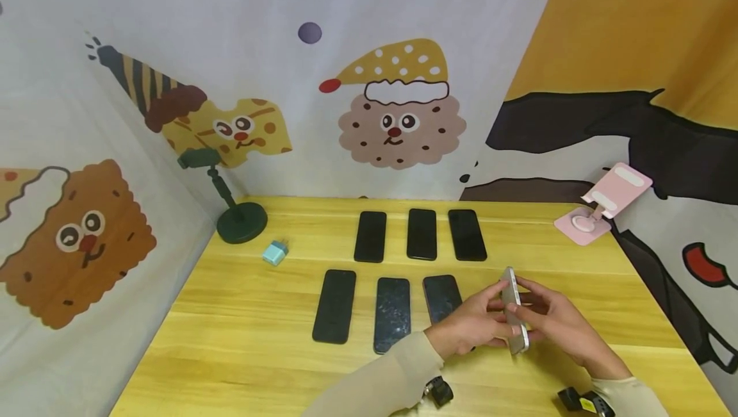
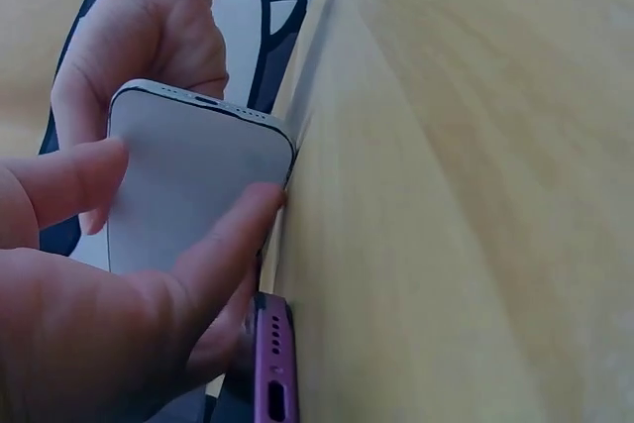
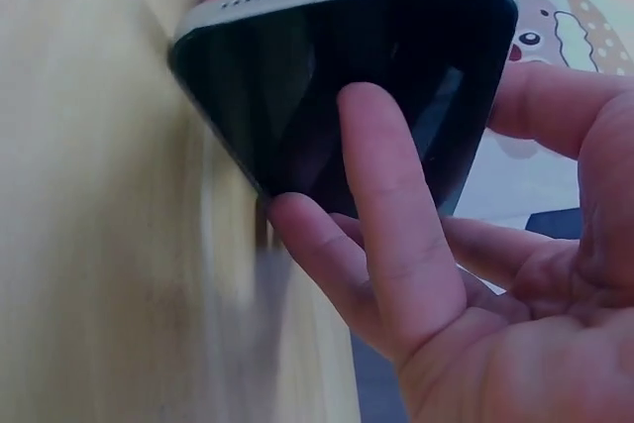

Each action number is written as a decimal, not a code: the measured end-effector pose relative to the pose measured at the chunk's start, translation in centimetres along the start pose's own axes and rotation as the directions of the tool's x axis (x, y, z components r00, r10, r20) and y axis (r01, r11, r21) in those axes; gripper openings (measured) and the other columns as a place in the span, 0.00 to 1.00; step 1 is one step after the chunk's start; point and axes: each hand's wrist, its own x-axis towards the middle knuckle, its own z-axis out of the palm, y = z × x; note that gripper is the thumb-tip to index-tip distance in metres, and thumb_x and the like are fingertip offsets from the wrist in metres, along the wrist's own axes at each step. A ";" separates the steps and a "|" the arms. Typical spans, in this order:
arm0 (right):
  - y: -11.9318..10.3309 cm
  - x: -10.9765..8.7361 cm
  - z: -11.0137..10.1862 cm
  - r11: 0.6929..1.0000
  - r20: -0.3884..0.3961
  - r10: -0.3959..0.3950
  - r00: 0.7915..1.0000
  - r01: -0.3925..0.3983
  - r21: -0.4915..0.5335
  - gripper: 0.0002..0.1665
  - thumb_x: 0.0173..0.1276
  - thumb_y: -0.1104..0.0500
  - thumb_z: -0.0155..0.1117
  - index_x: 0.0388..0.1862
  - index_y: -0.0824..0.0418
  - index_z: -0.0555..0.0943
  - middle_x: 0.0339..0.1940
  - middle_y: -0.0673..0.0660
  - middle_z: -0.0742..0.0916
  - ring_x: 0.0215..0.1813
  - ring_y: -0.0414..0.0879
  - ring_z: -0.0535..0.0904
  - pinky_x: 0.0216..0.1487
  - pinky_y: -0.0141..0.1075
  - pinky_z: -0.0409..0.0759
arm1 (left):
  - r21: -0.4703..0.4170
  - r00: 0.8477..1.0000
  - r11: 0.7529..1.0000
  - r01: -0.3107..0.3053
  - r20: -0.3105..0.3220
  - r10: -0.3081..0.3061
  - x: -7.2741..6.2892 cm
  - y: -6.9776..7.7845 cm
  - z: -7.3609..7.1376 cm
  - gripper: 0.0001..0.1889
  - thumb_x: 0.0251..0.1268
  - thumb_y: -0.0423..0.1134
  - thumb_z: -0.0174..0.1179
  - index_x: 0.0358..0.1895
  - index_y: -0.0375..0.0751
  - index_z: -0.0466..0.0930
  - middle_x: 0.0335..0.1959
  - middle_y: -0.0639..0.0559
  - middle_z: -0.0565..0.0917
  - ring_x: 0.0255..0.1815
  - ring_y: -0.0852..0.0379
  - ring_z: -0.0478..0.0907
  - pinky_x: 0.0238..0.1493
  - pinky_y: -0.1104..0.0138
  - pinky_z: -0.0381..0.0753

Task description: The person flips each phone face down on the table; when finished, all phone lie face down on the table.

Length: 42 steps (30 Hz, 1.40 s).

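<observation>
A smartphone [image 1: 510, 292] with a silver frame stands on edge between my two hands, tilted, close over the table. My left hand [image 1: 473, 322] holds it from the left; in the left wrist view its fingers span the plain light-grey face [image 2: 193, 180]. From the other side my right hand [image 1: 562, 321] grips it. In the right wrist view the dark glossy screen [image 3: 287, 86] faces that hand, and one finger [image 3: 391, 185] lies across it. The charging-port edge shows in both wrist views. Partly behind my left hand lies a phone with a purple frame [image 2: 275, 364].
Three dark phones form a back row, the middle one [image 1: 422, 234] near the wall cloth. Two more, one cracked-looking [image 1: 392, 314], lie left of my hands. A green stand [image 1: 242, 221] and light-blue charger plug [image 1: 275, 252] sit left; a pink phone stand [image 1: 617, 189] sits back right.
</observation>
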 end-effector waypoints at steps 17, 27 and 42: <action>-0.9 -1.2 -1.0 0.999 0.003 -0.010 1.000 0.011 -0.031 0.46 0.81 0.63 0.60 0.88 0.69 0.47 0.72 0.82 0.74 0.50 0.50 0.88 0.36 0.46 0.90 | 0.124 0.992 0.992 -0.033 -0.117 0.047 -0.7 0.3 -0.1 0.36 0.72 0.31 0.68 0.79 0.53 0.66 0.67 0.54 0.77 0.51 0.54 0.85 0.49 0.53 0.89; -0.9 -0.8 -1.5 0.996 -0.031 -0.024 0.999 0.026 0.080 0.45 0.81 0.66 0.57 0.87 0.72 0.45 0.72 0.85 0.72 0.48 0.50 0.91 0.39 0.49 0.91 | 0.058 0.987 0.996 -0.068 -0.141 0.075 -0.4 0.3 -0.7 0.38 0.72 0.28 0.66 0.81 0.50 0.63 0.57 0.49 0.80 0.46 0.51 0.87 0.50 0.49 0.90; 0.8 0.7 -2.5 0.996 -0.128 0.042 0.991 -0.051 -0.071 0.38 0.86 0.56 0.56 0.83 0.74 0.57 0.51 0.65 0.82 0.38 0.45 0.84 0.35 0.44 0.90 | 0.044 0.961 0.996 -0.081 -0.262 0.090 1.0 -0.2 -0.1 0.39 0.65 0.15 0.63 0.72 0.59 0.75 0.40 0.46 0.80 0.33 0.51 0.85 0.39 0.55 0.92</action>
